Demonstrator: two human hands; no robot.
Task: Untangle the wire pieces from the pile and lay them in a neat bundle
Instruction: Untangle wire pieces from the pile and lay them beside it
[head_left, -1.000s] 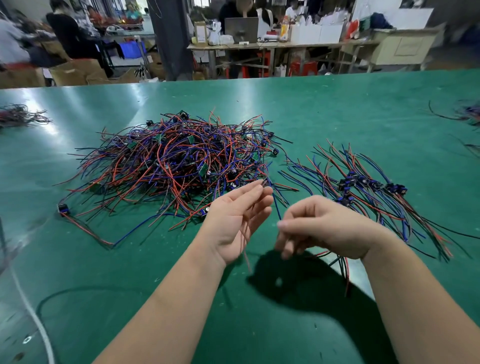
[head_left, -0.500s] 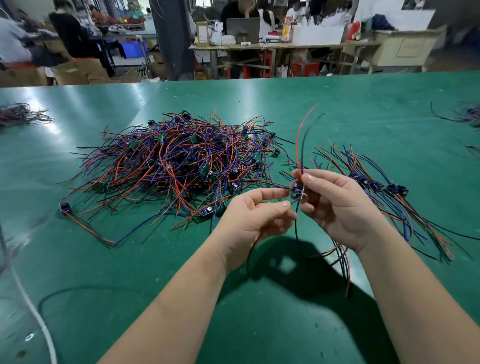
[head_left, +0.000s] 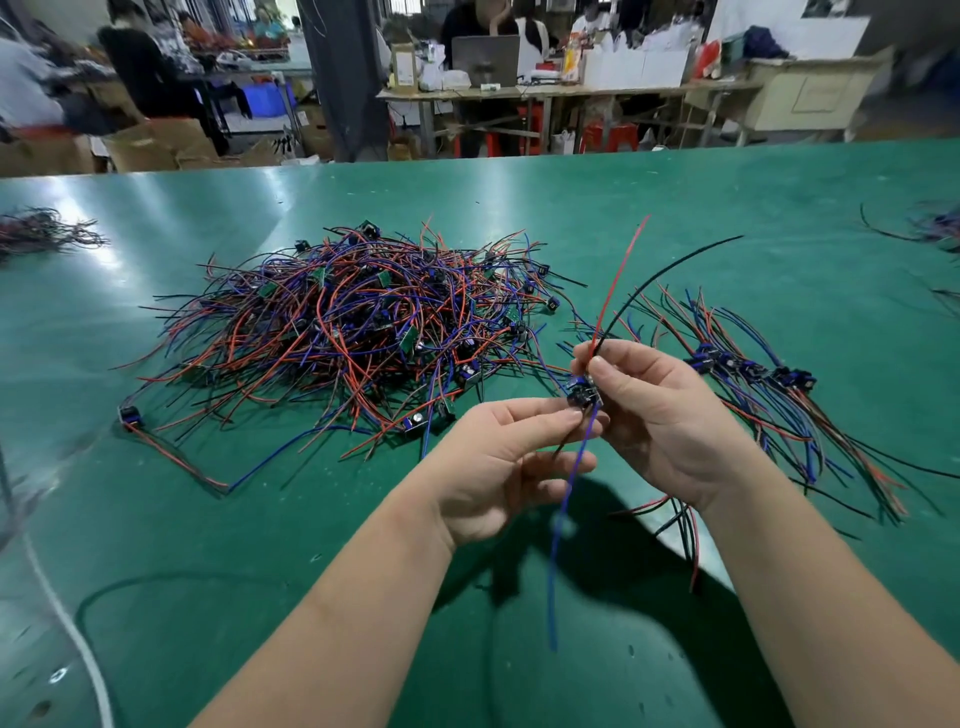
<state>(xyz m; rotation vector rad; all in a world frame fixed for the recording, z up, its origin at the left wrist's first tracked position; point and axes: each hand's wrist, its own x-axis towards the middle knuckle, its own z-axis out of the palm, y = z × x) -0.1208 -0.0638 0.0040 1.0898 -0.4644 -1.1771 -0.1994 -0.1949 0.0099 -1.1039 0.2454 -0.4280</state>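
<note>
A tangled pile of red, blue and black wire pieces (head_left: 353, 332) lies on the green table at centre left. To the right lies a sorted bundle (head_left: 748, 374) with its small black parts lined up. One wire piece (head_left: 583, 391) is held in the air between my hands. My right hand (head_left: 660, 421) grips its small board, with a red and a black wire sticking up. My left hand (head_left: 498, 462) pinches the wires just below the board; a blue wire hangs down from there.
The green table (head_left: 675, 208) stretches far back. A smaller wire heap (head_left: 41, 234) lies at the far left, more loose wires (head_left: 930, 228) at the far right. A white cable (head_left: 67, 629) runs along the near left. People work at benches behind.
My right hand has raised a wire piece and turned its red and black wires upward. My left hand went from open fingers to pinching the lower wires, and the blue wire now hangs straight.
</note>
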